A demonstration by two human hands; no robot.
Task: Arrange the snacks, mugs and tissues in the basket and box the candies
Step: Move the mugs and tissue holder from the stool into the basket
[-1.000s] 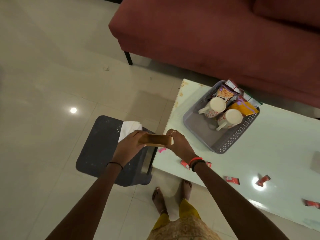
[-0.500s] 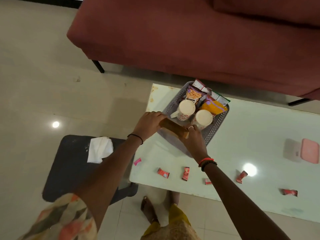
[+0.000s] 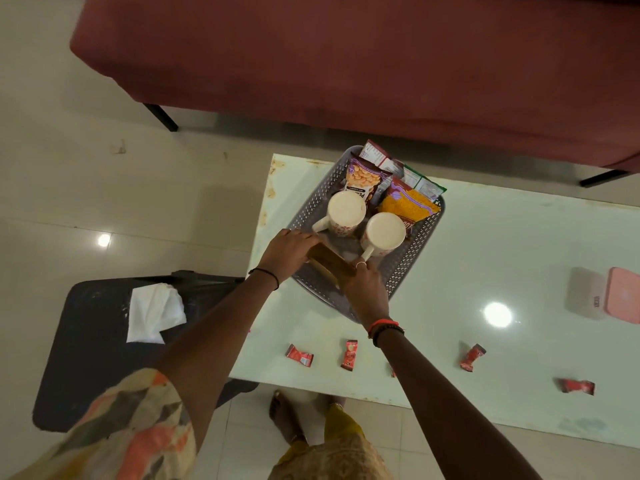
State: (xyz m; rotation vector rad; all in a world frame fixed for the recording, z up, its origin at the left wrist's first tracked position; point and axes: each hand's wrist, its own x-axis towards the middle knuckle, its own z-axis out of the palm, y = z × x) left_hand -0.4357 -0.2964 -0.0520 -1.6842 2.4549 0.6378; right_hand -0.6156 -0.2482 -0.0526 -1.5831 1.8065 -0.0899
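A grey perforated basket [image 3: 414, 251] stands on the white table [image 3: 485, 244], holding snack packets [image 3: 408, 202] at the back and two white mugs [image 3: 346, 213] in the middle. A brown wooden tissue holder [image 3: 329, 263] is inside the basket's near part. My left hand [image 3: 289, 249] grips its left end and my right hand [image 3: 363, 285] grips its right end. Several red candies [image 3: 349, 355] lie along the table's near edge. A pink candy box [image 3: 623, 294] with its lid beside it sits at the far right.
A dark stool [image 3: 90, 341] left of the table carries a loose white tissue [image 3: 154, 311]. A maroon sofa [image 3: 346, 64] runs behind the table. My bare feet stand at the table's near edge on pale floor tiles.
Both hands carried the wooden holder from above the stool rightward over the table and lowered it into the basket's near part. The white tissue stayed on the stool.
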